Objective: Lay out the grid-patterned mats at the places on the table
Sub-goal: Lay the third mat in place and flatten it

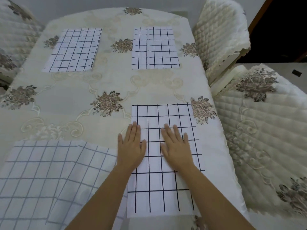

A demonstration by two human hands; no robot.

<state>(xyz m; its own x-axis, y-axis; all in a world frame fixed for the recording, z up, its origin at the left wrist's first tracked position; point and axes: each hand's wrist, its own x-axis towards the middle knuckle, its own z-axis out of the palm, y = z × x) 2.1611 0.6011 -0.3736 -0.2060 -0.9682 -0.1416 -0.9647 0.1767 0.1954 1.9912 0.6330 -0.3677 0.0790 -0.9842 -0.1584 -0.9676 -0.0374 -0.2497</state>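
Focus: near-right mat (166, 188) flat on bench (66, 100), dark grid up, long side running away from person. Person's left hand (132, 146) lies across its left edge, right hand (177, 146) on its middle. Grip of both slack: fingers straight, palms pressing, nothing held (likely smoothing creases, squaring mat to place). Beyond, far-left mat (73, 50) and far-right mat (155, 48) lie flat at far places. At near left, rumpled grid cloth (41, 176), lines pale; probably next.

near-right mat (166, 113) — white cloth, matt, faint fold creases | near-left mat (41, 171) — white cloth, matt, wrinkled | far-left mat (73, 50), far-right mat (154, 47): same matt cloth, lightly creased | tablecloth (74, 100): cream fabric, slight sheen, raised embroidered flowers | chair covers (265, 138): quilted cream cloth, padded, embroidered, scalloped edging
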